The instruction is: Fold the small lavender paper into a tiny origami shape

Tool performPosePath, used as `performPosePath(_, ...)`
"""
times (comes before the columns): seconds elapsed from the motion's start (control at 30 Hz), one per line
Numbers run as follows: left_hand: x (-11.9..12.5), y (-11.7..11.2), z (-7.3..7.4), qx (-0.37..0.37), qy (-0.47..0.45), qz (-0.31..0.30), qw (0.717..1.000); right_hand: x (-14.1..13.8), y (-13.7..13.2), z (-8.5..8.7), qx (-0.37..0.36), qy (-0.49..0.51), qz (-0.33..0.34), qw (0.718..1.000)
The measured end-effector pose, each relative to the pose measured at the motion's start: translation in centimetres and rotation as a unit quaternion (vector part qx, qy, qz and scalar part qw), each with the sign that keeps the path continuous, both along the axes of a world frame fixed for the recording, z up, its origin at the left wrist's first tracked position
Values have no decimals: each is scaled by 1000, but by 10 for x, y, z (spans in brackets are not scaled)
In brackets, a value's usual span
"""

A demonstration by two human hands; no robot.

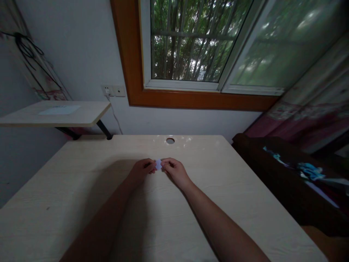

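Note:
A small pale lilac piece, which looks like folded paper [158, 165], is held between my two hands over the middle of the desk. My left hand [142, 170] pinches its left side with thumb and curled fingers. On the opposite side, my right hand [176, 170] grips the right edge between thumb and forefinger. Both forearms reach in from the bottom of the view. The fingers cover part of the piece, so its full shape is hidden.
The light wooden desk [218, 203] has a round cable hole [170, 141] near its back edge. A raised shelf [89, 112] with a white sheet [60, 110] stands at the left. Beyond the right edge is a dark brown piece of furniture [253, 156] with cloth on it.

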State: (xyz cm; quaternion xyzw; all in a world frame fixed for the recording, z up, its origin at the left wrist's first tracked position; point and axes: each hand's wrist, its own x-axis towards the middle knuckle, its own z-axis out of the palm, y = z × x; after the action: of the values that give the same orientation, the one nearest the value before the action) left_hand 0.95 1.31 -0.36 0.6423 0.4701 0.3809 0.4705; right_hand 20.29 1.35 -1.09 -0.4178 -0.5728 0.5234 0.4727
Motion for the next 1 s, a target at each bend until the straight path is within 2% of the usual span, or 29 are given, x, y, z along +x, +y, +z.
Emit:
performPosePath(0.23,-1,0,-2,-4,-6,6,1000,1,2,-3,2,-2,4,1000)
performPosePath(0.53,-2,-2,4,-6,-15,1,1000,2,1,3,-9,7,0,1000)
performPosePath(0.8,-1,-3,7,-5,-9,15,1000,2,3,-3,-13,15,0,1000)
performPosePath(1.0,-2,-3,8,-14,-2,20,1000,1,1,3,-21,19,-6,1000)
